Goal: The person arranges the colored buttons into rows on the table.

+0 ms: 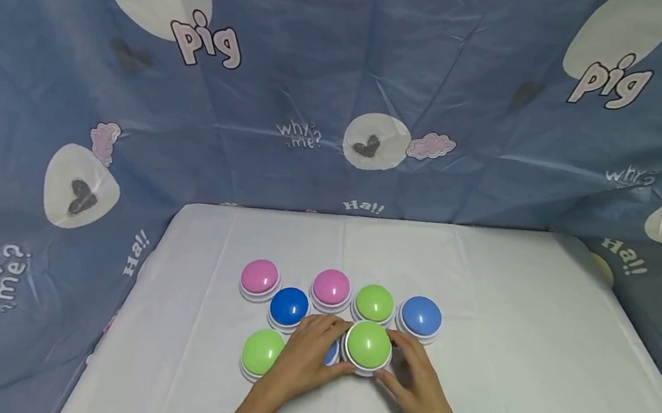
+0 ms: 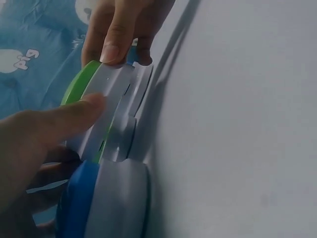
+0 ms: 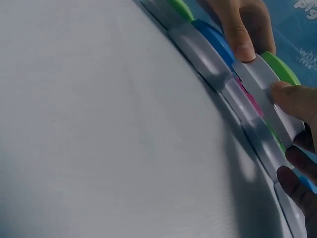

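A round push button [image 1: 368, 345] with a green dome and white base is held between both hands, slightly raised off the table. My left hand [image 1: 308, 352] pinches its left edge, thumb at the near side. On the opposite edge, my right hand [image 1: 417, 382] grips it with thumb and fingers. The wrist views show the white base [image 2: 111, 82] tilted above other buttons. A blue button [image 1: 332, 353] is partly hidden behind my left hand and, in the left wrist view, stands just below its fingers. Left of that hand sits another green button [image 1: 262, 352].
Behind the hands stand two pink buttons [image 1: 259, 278], [image 1: 330, 288], a dark blue button [image 1: 289, 307], a green button [image 1: 374, 303] and a lighter blue button [image 1: 420, 316]. They rest on a white-covered table [image 1: 510, 311]. A blue printed curtain [image 1: 299, 65] surrounds its back and sides.
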A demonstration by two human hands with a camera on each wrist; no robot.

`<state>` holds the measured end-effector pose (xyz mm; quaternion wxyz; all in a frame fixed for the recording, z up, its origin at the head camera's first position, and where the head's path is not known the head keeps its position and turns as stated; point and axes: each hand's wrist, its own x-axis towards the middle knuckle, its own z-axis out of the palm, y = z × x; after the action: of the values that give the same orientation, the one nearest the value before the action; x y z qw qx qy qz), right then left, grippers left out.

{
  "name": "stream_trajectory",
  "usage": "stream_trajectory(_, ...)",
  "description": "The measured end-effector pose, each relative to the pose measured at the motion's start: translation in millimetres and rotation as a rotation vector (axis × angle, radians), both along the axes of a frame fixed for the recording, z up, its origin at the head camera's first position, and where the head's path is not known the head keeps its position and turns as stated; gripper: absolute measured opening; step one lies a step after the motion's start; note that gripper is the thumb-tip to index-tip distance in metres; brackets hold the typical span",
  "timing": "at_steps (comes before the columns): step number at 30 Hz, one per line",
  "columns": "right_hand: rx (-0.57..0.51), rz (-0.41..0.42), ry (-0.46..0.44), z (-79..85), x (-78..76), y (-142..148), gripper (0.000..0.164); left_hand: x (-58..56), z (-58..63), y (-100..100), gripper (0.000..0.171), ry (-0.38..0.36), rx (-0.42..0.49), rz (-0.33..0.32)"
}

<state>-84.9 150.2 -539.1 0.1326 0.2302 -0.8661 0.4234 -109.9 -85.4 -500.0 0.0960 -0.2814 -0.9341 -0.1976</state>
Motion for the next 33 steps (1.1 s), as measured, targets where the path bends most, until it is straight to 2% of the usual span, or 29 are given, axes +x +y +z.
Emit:
stream_trajectory(6,-0.022,0.036,0.049,9.8,-14.3,1,0.067,-9.3,7.3,0,0.068,-0.03,0.048,0.002)
stream_trajectory(14,-0.009,0.063,0.025,23.8,-36.6,-2,0.067,-23.0,15.4,-4,0.068,-0.045,0.061,0.027)
stream_trajectory(24,0.0,0.101,-0.014,32.0,-62.4,-12,0.064,-38.3,18.5,-13,0.066,-0.091,0.088,0.089)
stream_trajectory(30,0.045,0.103,-0.016,43.5,-83.4,-14,0.065,-58.7,22.4,-15,0.065,-0.094,0.124,0.101)
stream_trajectory(33,0.038,0.108,-0.021,48.2,-95.5,-15,0.064,-70.9,26.3,-16,0.065,-0.12,0.14,0.096)
